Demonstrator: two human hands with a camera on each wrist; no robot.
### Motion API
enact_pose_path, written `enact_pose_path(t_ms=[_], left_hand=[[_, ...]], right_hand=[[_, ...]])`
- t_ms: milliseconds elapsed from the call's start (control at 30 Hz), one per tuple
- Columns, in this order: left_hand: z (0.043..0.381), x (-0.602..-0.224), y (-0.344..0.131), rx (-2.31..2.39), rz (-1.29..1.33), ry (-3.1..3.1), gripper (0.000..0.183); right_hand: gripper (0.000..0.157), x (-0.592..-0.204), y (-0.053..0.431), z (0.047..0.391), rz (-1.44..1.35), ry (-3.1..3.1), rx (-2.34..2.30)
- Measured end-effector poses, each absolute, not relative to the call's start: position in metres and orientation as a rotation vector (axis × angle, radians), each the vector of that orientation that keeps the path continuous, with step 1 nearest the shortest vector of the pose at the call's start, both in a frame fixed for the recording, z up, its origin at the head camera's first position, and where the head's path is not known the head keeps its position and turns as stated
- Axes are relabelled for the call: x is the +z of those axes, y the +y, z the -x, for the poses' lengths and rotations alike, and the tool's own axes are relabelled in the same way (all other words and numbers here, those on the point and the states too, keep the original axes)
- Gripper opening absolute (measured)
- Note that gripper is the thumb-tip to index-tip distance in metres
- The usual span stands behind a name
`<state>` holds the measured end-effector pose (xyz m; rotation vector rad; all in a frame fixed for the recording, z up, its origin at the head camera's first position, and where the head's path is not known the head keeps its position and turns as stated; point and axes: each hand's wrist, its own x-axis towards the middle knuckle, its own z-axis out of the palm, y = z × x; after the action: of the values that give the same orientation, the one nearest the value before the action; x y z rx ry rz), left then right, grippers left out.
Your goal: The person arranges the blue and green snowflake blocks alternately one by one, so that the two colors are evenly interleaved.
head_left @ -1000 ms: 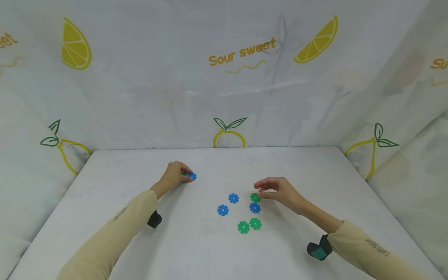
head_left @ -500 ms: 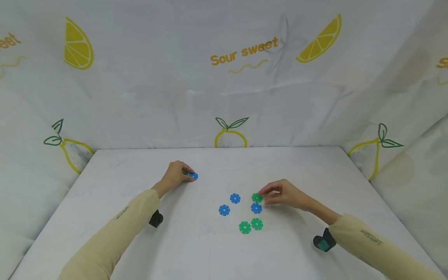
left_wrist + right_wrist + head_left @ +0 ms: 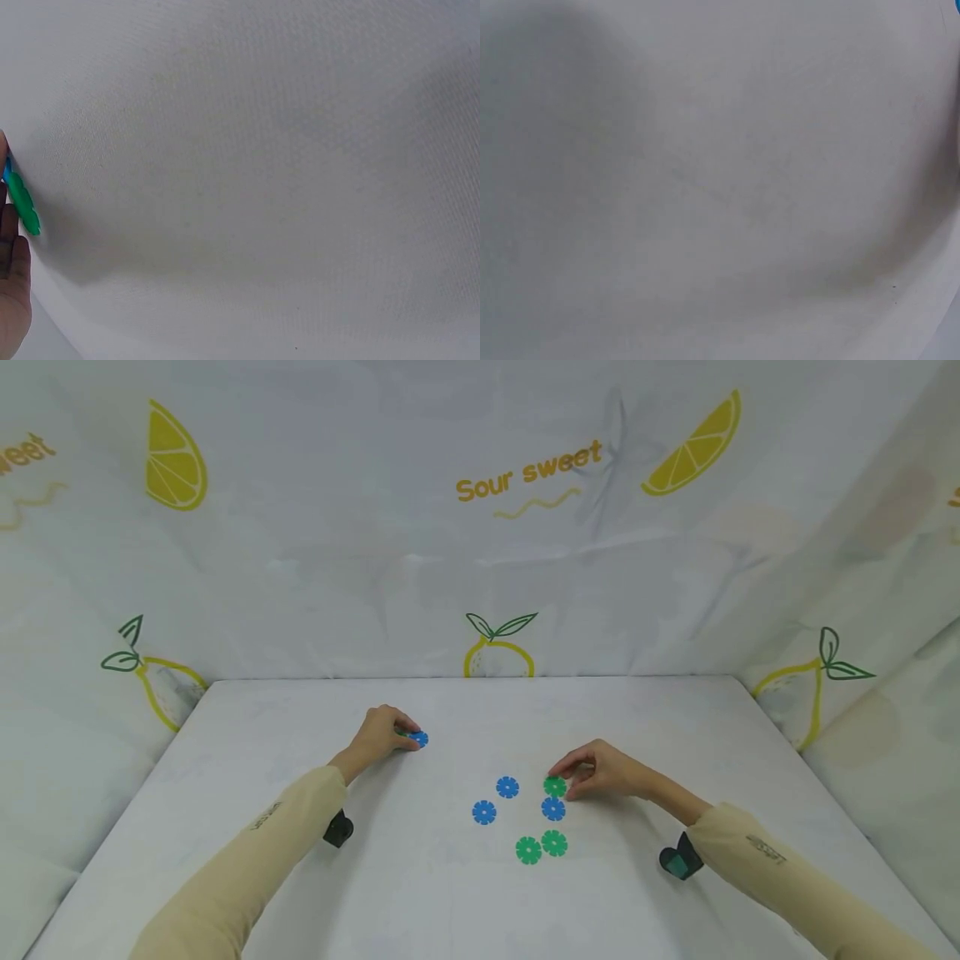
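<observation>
Green notched disc [image 3: 555, 787], the one by the right hand [image 3: 606, 770]: where does it sit against the fingers?

Between them, seen from the head camera. The forefinger's tip reaches its back-left edge, the thumb's tip its front-right edge, and the disc lies flat on the tabletop [image 3: 420, 902].

So are they pinching it?

I can't tell. The fingers are bent and parted, with the disc in the gap, but whether both tips press on its rim is too small to make out.

And the left hand [image 3: 381, 732]?

That one is pinching, well apart from the right. A blue notched disc [image 3: 419, 739] pokes out past the thumb and fingertips, and the left wrist camera shows a green mate [image 3: 22, 204], tilted, beside it. I can't tell whether the two are joined.

What lies around the right hand's disc?

A blue neighbour [image 3: 553, 809] just in front of it, maybe touching. Off to its left are an upper blue piece [image 3: 507, 787] and a lower blue piece [image 3: 484, 812]. Nearer the person, a left green piece [image 3: 528, 851] and a right green piece [image 3: 555, 842] lie side by side.
</observation>
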<state>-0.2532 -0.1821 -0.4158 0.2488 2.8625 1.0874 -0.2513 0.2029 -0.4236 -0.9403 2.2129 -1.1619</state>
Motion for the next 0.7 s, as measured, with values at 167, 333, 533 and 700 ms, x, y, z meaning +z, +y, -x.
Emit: enact_pose_path(t_ms=[167, 333, 533, 700], left_hand=[[0.253, -0.416, -0.183, 1.095, -0.249, 2.856, 0.023], [0.254, -0.416, -0.183, 1.097, -0.234, 2.851, 0.023], [0.256, -0.418, -0.183, 1.090, -0.233, 2.856, 0.024], [0.257, -0.419, -0.184, 1.084, -0.236, 2.861, 0.024]], right_hand=[[0.031, -0.424, 0.199, 0.255, 0.919, 2.217, -1.141], [0.032, -0.423, 0.197, 0.261, 0.998, 2.223, -1.073], [0.030, -0.416, 0.193, 0.266, 1.073, 2.224, -0.945], [0.032, -0.414, 0.191, 0.267, 1.050, 2.234, -0.922]])
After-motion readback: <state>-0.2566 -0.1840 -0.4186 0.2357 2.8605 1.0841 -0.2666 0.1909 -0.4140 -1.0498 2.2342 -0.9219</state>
